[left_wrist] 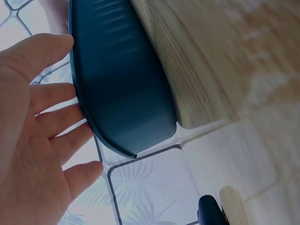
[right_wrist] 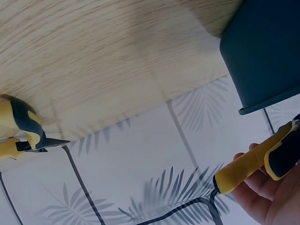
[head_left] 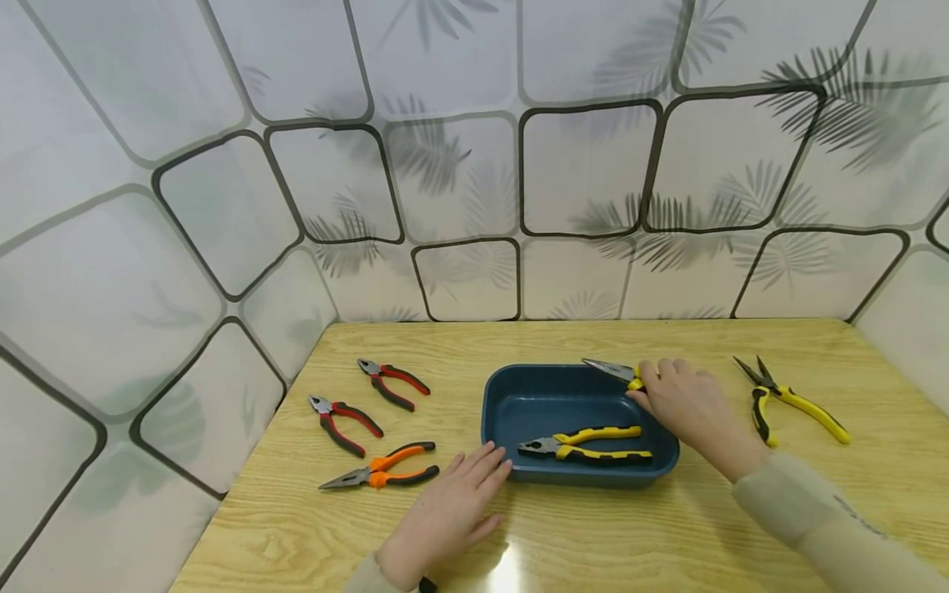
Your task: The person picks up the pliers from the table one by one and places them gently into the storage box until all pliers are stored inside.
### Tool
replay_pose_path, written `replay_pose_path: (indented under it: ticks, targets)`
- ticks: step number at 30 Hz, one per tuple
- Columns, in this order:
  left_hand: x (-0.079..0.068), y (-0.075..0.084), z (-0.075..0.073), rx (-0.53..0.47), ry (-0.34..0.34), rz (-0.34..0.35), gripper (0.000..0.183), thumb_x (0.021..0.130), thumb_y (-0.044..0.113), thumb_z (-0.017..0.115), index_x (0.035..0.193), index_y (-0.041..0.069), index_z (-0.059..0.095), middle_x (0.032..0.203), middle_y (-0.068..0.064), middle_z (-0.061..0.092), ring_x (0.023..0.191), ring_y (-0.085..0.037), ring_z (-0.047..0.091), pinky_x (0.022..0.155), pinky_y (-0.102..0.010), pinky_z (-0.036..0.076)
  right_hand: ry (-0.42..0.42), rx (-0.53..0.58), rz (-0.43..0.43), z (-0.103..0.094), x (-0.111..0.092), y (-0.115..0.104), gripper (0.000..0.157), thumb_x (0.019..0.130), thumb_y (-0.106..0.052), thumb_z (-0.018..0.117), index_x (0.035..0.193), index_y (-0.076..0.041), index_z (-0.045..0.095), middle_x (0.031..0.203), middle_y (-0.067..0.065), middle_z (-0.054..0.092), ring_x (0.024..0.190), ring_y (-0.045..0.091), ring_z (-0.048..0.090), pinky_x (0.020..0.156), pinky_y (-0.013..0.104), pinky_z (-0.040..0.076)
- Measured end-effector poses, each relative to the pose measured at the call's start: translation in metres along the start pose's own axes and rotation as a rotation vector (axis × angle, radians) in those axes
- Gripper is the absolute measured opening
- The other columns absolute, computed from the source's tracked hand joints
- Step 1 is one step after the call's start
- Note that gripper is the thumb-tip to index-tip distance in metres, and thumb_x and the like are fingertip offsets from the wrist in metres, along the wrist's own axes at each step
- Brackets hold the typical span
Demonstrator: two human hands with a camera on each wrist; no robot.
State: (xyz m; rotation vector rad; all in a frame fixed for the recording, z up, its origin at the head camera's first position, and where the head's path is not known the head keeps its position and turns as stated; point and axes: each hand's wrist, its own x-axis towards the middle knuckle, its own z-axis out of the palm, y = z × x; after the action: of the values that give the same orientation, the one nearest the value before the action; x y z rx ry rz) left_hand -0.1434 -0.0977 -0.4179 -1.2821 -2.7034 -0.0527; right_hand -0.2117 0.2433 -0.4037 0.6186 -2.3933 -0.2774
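Note:
My right hand (head_left: 685, 403) grips long-nose pliers (head_left: 612, 370) with yellow and black handles above the right back part of a dark blue tray (head_left: 497, 403). Their yellow handle (right_wrist: 239, 171) also shows in the right wrist view, close to the tray's rim. Inside the tray lie combination pliers (head_left: 586, 445), also yellow and black, jaws toward the left. My left hand (head_left: 452, 506) has its fingers out straight at the tray's front left corner. In the left wrist view, the fingertips of this hand (left_wrist: 42, 117) touch the rim.
Left of the tray lie two red and black pliers (head_left: 393, 384) (head_left: 345, 422) and orange long-nose pliers (head_left: 381, 467). On the right, another yellow and black pair of long-nose pliers (head_left: 789, 399) lies with handles spread. A patterned wall covering (head_left: 467, 280) stands behind the wooden table (head_left: 593, 543).

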Motion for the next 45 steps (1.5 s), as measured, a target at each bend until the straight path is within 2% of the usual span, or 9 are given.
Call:
replay_pose_path:
  ticks: [8,17,24,33,40,45]
  targets:
    - [0.000,0.000,-0.001,0.011,0.018,0.011,0.057,0.083,0.036,0.060,0.130,0.007,0.045,0.135,-0.011,0.038,0.127,-0.023,0.028,0.094,-0.044,0.034,0.042,-0.024,-0.027,0.004,0.008,-0.008,0.068,0.090,-0.051,0.003,0.079,-0.002,0.047,0.056,0.007,0.035,0.042,0.019,0.032,0.032,0.025,0.019]
    - [-0.001,-0.001,0.000,0.020,0.017,0.011,0.058,0.083,0.037,0.059,0.130,0.007,0.044,0.135,-0.011,0.038,0.127,-0.023,0.028,0.094,-0.044,0.035,0.058,-0.059,-0.085,0.008,0.016,-0.018,0.074,0.092,-0.048,0.002,0.091,0.002,0.056,0.064,0.014,0.049,0.050,0.025,0.047,0.031,0.028,0.030]
    - [0.000,-0.001,0.000,0.016,0.004,0.006,0.058,0.083,0.037,0.059,0.131,0.007,0.044,0.136,-0.011,0.037,0.128,-0.023,0.027,0.094,-0.044,0.034,0.014,-0.087,-0.107,0.012,0.020,-0.026,0.077,0.092,-0.049,0.000,0.099,0.002,0.058,0.069,0.015,0.053,0.057,0.026,0.052,0.034,0.029,0.037]
    - [0.001,-0.001,0.000,0.024,0.014,0.012,0.058,0.083,0.037,0.059,0.130,0.007,0.044,0.136,-0.011,0.038,0.127,-0.023,0.028,0.094,-0.044,0.035,0.019,-0.067,-0.146,0.018,0.024,-0.033,0.072,0.092,-0.048,0.003,0.093,0.002,0.055,0.064,0.013,0.048,0.052,0.024,0.048,0.035,0.028,0.035]
    - [0.001,0.000,0.000,0.029,0.018,0.012,0.059,0.083,0.038,0.059,0.130,0.007,0.044,0.136,-0.011,0.037,0.127,-0.023,0.027,0.094,-0.045,0.035,0.004,-0.045,-0.155,0.019,0.027,-0.037,0.074,0.092,-0.048,0.001,0.094,0.001,0.057,0.066,0.013,0.050,0.057,0.025,0.052,0.038,0.029,0.040]
    - [0.001,-0.001,0.001,0.030,0.009,0.006,0.059,0.083,0.038,0.058,0.131,0.008,0.043,0.136,-0.010,0.037,0.128,-0.023,0.027,0.094,-0.045,0.034,0.008,-0.038,-0.178,0.023,0.030,-0.040,0.072,0.092,-0.048,0.001,0.088,-0.001,0.055,0.064,0.012,0.046,0.055,0.024,0.048,0.035,0.028,0.036]
